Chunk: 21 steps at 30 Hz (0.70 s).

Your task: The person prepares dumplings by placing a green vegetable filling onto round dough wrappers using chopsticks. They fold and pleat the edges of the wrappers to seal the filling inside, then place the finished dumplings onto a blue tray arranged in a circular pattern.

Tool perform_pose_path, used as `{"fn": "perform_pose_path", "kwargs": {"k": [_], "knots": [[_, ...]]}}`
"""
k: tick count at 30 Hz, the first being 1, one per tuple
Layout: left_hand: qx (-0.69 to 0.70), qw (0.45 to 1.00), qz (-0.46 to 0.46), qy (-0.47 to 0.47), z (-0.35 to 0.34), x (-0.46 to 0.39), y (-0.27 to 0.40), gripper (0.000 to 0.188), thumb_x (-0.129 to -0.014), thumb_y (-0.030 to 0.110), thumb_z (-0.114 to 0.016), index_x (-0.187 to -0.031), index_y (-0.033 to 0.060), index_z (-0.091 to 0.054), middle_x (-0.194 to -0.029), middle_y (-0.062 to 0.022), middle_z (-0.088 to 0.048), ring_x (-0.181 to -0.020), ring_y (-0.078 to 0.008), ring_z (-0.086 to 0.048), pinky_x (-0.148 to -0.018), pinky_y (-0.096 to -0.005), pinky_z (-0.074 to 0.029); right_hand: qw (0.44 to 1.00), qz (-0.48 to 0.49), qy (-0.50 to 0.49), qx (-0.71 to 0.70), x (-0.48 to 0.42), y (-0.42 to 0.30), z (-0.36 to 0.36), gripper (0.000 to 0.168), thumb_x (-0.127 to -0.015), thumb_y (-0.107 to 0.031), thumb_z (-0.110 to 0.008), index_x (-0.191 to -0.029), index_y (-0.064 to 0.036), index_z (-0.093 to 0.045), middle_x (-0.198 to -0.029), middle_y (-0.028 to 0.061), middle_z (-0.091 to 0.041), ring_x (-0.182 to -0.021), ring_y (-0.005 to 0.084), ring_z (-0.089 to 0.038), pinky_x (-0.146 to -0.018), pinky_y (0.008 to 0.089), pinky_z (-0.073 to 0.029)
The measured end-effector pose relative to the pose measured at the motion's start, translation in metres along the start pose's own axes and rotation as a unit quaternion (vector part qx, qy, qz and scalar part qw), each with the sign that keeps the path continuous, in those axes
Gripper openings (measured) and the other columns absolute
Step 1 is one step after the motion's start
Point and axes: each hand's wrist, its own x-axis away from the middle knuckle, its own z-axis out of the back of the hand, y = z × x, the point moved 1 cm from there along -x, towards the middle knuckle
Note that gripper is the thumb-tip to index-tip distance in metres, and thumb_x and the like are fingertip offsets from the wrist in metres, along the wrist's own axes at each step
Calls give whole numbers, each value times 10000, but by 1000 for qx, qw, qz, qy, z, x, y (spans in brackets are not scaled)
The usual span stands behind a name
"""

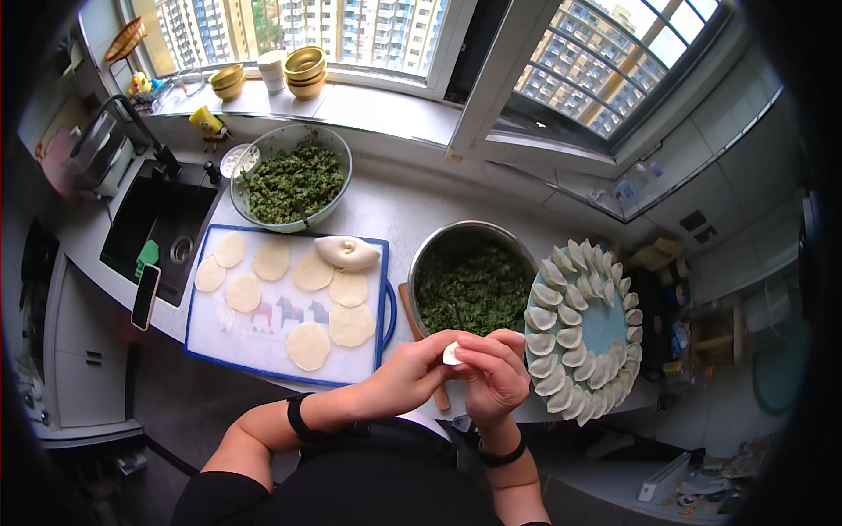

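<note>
Both of my hands meet in front of me around a pale dumpling (pixel 452 354), mostly hidden by the fingers. My left hand (pixel 414 368) grips it from the left, and my right hand (pixel 496 375) pinches it from the other side. Just beyond them stands a steel pot (pixel 416 263) of chopped green filling (pixel 473 289). To the right, a round tray (pixel 615 320) carries rings of folded dumplings (pixel 569 337). At the left, several round dough wrappers (pixel 308 345) and a lump of dough (pixel 347 252) lie on a blue-rimmed cutting board (pixel 263 352).
A glass bowl (pixel 345 187) of green filling stands behind the board. A wooden rolling pin (pixel 441 398) lies partly under my hands beside the pot. At the left is a black sink (pixel 131 223), with a phone (pixel 145 297) at its front edge. Gold bowls (pixel 306 72) stand on the windowsill.
</note>
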Motion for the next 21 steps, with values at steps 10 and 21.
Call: {"fn": "perform_pose_path", "kwargs": {"k": [10,21], "knots": [[-29,999,15,-37,2,4,3,249,-851,35,-528,-1097,13,-494,-910,-114,-600,-809,-170,-602,-658,-291,-480,999,26,-38,25,-7,-3,-2,228,-631,-154,-727,-831,-55,-685,-934,40,-663,-826,197,-523,-704,307,-385],[-5,992,-123,-5,0,1,-10,296,-853,-18,-481,-1141,17,-424,-843,-73,-577,-704,-159,-619,-616,-271,-487,998,-31,-35,-31,2,3,-1,176,-701,-111,-686,-873,-77,-689,-961,77,-666,-1068,248,-545,-952,359,-309]]}}
